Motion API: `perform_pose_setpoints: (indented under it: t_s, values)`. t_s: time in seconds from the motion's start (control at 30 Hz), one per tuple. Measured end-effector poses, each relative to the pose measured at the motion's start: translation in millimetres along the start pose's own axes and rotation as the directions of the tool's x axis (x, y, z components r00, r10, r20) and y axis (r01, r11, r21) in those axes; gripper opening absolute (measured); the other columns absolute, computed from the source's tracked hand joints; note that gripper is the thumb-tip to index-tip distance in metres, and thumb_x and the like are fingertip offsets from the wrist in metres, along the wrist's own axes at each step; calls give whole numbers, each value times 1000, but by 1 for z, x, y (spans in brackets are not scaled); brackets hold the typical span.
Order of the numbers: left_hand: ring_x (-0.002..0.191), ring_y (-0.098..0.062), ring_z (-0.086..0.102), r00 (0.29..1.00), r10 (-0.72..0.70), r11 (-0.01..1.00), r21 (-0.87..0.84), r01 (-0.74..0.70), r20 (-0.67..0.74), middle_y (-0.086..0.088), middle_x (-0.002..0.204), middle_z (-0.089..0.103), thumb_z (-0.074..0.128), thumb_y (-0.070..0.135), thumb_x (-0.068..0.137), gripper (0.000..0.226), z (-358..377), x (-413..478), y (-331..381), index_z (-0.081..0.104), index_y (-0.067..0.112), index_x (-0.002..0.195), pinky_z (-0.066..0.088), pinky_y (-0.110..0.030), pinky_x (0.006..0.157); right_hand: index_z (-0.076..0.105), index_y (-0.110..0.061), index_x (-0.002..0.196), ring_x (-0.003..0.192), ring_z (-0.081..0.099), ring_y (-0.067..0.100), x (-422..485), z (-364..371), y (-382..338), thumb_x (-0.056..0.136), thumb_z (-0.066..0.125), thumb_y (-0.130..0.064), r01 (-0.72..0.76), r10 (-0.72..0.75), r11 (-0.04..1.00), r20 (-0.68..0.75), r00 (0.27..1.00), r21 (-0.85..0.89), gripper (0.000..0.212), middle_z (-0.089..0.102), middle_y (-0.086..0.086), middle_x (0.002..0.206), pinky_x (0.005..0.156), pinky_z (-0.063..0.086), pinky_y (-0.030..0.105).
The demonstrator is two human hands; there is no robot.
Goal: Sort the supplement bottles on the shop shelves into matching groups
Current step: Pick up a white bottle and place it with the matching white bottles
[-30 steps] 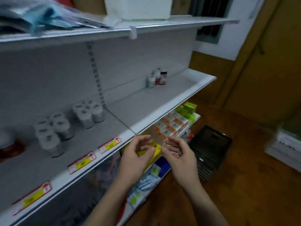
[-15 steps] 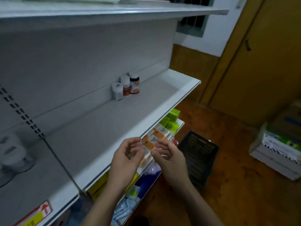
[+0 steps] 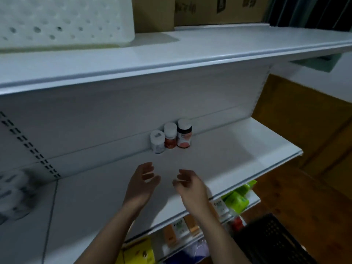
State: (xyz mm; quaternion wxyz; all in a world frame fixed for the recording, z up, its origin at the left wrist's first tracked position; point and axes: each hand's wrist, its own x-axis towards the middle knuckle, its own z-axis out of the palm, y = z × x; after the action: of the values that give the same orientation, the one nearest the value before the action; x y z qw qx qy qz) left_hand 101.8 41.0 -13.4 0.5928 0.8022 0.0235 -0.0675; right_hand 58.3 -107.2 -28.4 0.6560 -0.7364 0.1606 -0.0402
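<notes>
change: a second ago our hands sat low at the shelf (image 3: 238,155) lip, over the lower boxes. Now both are up over the shelf, and the view has swung right.
left hand (image 3: 142,184): empty, fingers loosely curled, palm inward.
right hand (image 3: 188,185): same, empty and loose.
trio: white bottle (image 3: 157,141), orange bottle (image 3: 170,139) and dark bottle (image 3: 184,134) stand upright in a tight row at the back wall. They're at 12 o'clock from our hands, not yet touched.
white group (image 3: 13,193): blurred, at the 9 o'clock edge.
meaning: we read this as a reach for the mixed trio. The white bottle likely belongs with the white group.
basket (image 3: 62,21): top shelf, 11 o'clock, contents hidden.
cartons (image 3: 209,8): top shelf, 12 o'clock, contents not visible.
crate (image 3: 272,242): floor, 4 o'clock, inside too dark to tell.
green boxes (image 3: 236,201): lower shelf, 4 o'clock.
</notes>
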Motion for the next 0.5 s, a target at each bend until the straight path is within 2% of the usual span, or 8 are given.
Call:
perform_pose_setpoints:
  t_s: [0.1, 0.17, 0.23, 0.3, 0.33, 0.4, 0.43, 0.5]
  values:
    - [116, -28, 57, 993, -87, 994, -71, 81, -86, -6, 130, 52, 67, 4, 86, 58, 20, 39, 2, 42, 11, 138, 49, -44, 95, 55, -22, 122, 98, 60, 13, 50, -4, -11, 90, 64, -20, 7, 5, 997, 140, 990, -82, 33, 60, -7, 109, 71, 45, 13]
    - [121, -30, 54, 981, -127, 990, -77, 117, -147, -10, 137, 49, 66, -2, 84, 63, 28, 64, 1, 39, 8, 140, 47, -48, 100, 51, -18, 131, 100, 53, 9, 80, 1, -19, 92, 59, -19, 21, 12, 989, 221, 975, -146, 40, 56, -7, 116, 77, 42, 18]
    - [122, -29, 53, 974, -135, 990, -50, 128, -181, -13, 140, 49, 64, -5, 84, 63, 34, 83, -1, 38, 8, 140, 45, -48, 103, 51, -17, 132, 100, 49, 9, 104, 9, -23, 91, 55, -10, 64, -22, 987, 275, 961, -145, 42, 53, -7, 112, 80, 39, 20]
    - [121, -25, 52, 974, -117, 993, 3, 120, -192, -12, 138, 51, 65, 0, 82, 63, 37, 98, 1, 39, 8, 139, 43, -44, 104, 55, -17, 126, 95, 53, 13, 124, 18, -24, 86, 52, -3, 140, -94, 979, 282, 955, -146, 42, 57, -4, 106, 69, 40, 12]
    - [121, -24, 52, 976, -92, 993, 49, 103, -196, -11, 138, 52, 67, 9, 78, 67, 37, 105, 1, 40, 9, 140, 43, -43, 104, 56, -16, 125, 95, 56, 16, 133, 23, -21, 85, 53, -2, 167, -116, 974, 289, 950, -156, 42, 61, -1, 107, 68, 41, 13]
    - [121, -24, 55, 981, -58, 992, 100, 78, -187, -6, 135, 57, 65, 29, 66, 78, 39, 118, -2, 43, 16, 139, 44, -46, 104, 56, -15, 128, 103, 59, 21, 149, 34, -14, 87, 53, -3, 164, -106, 972, 307, 946, -168, 43, 64, 6, 118, 79, 46, 25]
    - [121, -23, 56, 983, -62, 992, 100, 80, -173, -4, 134, 58, 66, 31, 66, 77, 40, 123, -4, 44, 18, 139, 44, -48, 104, 55, -15, 129, 106, 59, 25, 154, 37, -11, 88, 52, -4, 151, -87, 971, 313, 946, -187, 42, 64, 9, 121, 83, 48, 31]
    - [122, -22, 54, 984, -81, 994, 65, 92, -162, 0, 131, 56, 71, 15, 79, 67, 44, 122, 3, 42, 17, 140, 44, -41, 103, 56, -15, 126, 107, 61, 29, 160, 40, -5, 89, 48, -4, 142, -76, 969, 300, 951, -203, 40, 65, 11, 121, 87, 49, 37]
